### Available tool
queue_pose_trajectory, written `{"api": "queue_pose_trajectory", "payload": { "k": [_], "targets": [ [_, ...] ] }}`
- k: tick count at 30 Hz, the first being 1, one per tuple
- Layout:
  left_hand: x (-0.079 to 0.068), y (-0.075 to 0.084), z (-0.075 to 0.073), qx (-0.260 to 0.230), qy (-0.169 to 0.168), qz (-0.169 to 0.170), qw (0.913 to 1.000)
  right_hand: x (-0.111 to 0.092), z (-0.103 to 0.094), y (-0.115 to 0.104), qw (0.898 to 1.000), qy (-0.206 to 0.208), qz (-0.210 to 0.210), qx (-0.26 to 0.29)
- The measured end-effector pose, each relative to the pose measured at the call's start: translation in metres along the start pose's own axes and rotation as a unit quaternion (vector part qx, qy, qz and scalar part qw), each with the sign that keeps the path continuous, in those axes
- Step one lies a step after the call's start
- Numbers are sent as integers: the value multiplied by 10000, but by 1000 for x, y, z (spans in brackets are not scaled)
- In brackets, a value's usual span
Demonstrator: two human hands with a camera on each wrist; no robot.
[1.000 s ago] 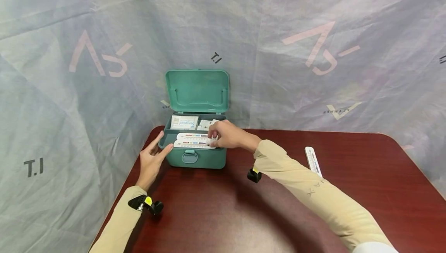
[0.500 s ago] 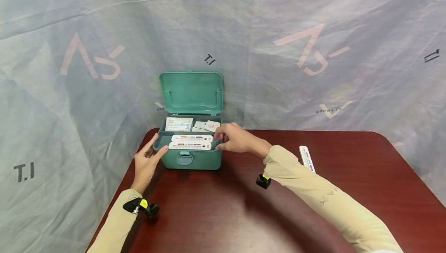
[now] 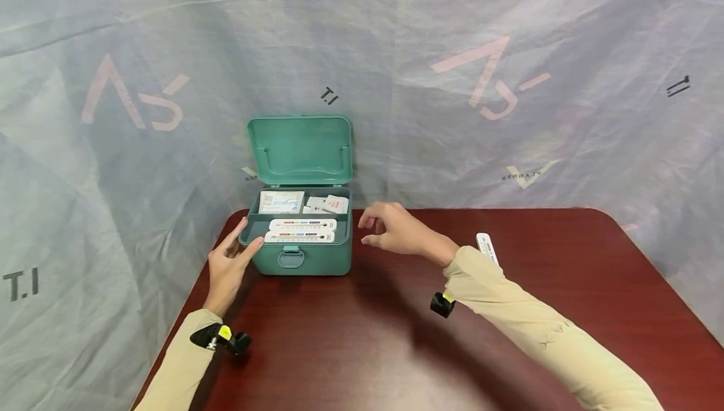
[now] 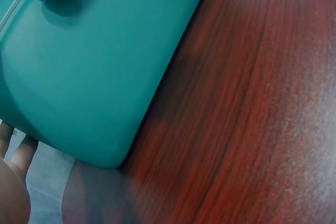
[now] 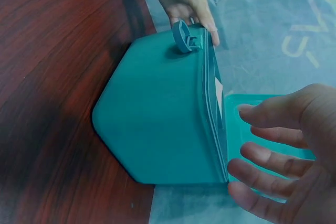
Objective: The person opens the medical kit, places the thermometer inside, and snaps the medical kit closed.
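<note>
A teal plastic box (image 3: 308,261) stands with its lid (image 3: 300,150) raised. Two white strip thermometers lie side by side in its front compartment, one thermometer (image 3: 302,225) behind the other thermometer (image 3: 300,236). My left hand (image 3: 226,273) touches the box's left rim, fingers extended and thumb at the front corner. Just off the box's right side is my right hand (image 3: 398,229), holding nothing, its fingers loosely bent and apart in the right wrist view. Farther right a third thermometer (image 3: 485,246) lies on the table, partly hidden by the right sleeve.
In the box's rear compartments are a white packet (image 3: 281,202) with printing and some smaller white packets (image 3: 335,204). The dark red table (image 3: 339,335) has a rounded far edge, with a grey fabric sheet (image 3: 390,115) hanging behind and to the left.
My right hand has let go of the thermometers and moved right, out of the box. The left hand keeps its place on the rim. The head view has turned slightly right.
</note>
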State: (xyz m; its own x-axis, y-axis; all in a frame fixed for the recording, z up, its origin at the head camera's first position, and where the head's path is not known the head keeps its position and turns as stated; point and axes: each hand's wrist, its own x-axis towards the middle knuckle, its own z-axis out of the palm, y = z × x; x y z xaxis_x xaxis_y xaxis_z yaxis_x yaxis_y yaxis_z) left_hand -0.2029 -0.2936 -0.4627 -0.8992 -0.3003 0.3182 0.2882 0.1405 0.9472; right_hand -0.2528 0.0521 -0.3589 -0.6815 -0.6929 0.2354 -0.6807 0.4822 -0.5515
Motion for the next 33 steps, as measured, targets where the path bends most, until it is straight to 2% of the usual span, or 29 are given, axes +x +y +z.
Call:
{"api": "queue_pose_trajectory", "payload": {
  "k": [6,12,17,21,27,33],
  "targets": [
    [5,-17,1,81,102,18,9999,-15,-4,10,9995,217,197,70],
    [10,-21,4,233,43,156,9996,-27,-6,18,9988,398,289,22],
    [10,-17,-3,444,106,80,9989,-32,-8,18,9985,460,285,50],
    [6,-9,-5,241,25,-96,9997,-37,-9,19,9980,508,362,88],
    [-2,9,-3,268,-66,-266,9993,-46,-11,24,9971,663,366,18],
    [-4,12,0,258,-64,-348,9990,-57,-15,29,9956,835,434,-19]
  ]
}}
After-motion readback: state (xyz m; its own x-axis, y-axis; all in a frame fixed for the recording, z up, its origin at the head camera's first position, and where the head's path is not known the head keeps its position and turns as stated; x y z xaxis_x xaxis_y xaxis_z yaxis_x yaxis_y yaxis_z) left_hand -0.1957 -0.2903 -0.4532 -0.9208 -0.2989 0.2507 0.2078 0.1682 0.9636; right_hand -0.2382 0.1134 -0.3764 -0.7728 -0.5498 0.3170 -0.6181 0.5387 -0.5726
